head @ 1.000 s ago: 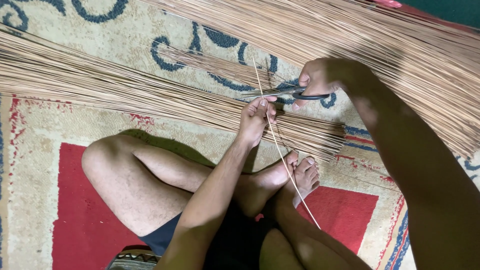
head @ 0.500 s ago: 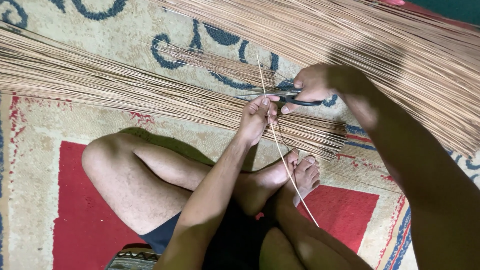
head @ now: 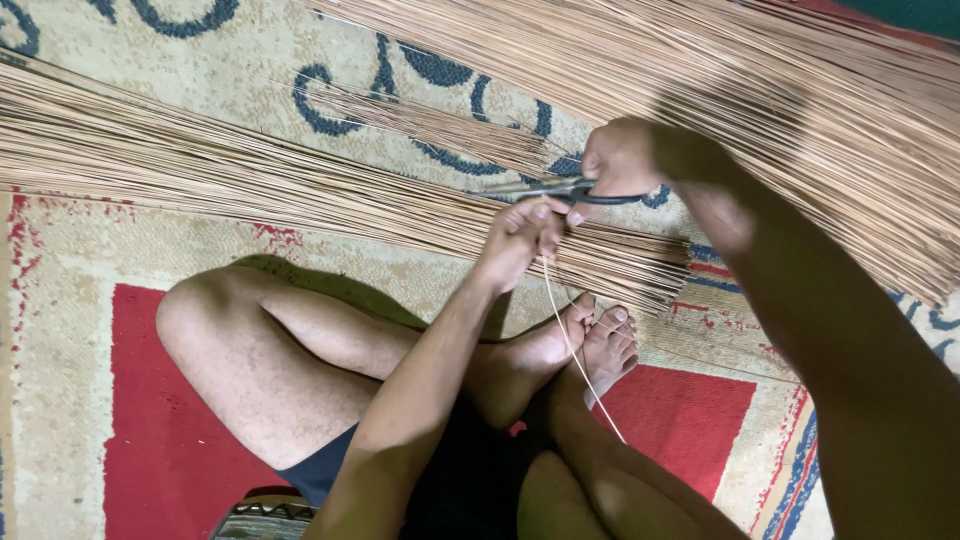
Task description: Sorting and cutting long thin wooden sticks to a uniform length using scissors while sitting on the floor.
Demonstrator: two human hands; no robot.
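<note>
Scissors (head: pixel 545 187) with black handles sit in your right hand (head: pixel 622 160), which is clenched through the handle loops; the metal blades point toward your left and lie roughly level, just above your left hand (head: pixel 515 240). Your left hand pinches a single thin stick (head: pixel 570 345) between thumb and fingertips, right beneath the blades, so the stick's upper end meets the scissors at the point where the two hands nearly touch. From that pinch the stick runs down and toward your right, passing over your crossed bare feet (head: pixel 590 345) and ending above your lower leg. Whether the blades are fully closed on the stick cannot be told at this resolution. You sit cross-legged on a patterned rug (head: pixel 70 330) with red, cream and blue areas. One long bundle of tan sticks (head: pixel 250 175) lies across the rug directly behind both hands, its cut ends finishing near your right forearm. A second, larger bundle (head: pixel 780 90) fans across the upper right, behind your right arm.
</note>
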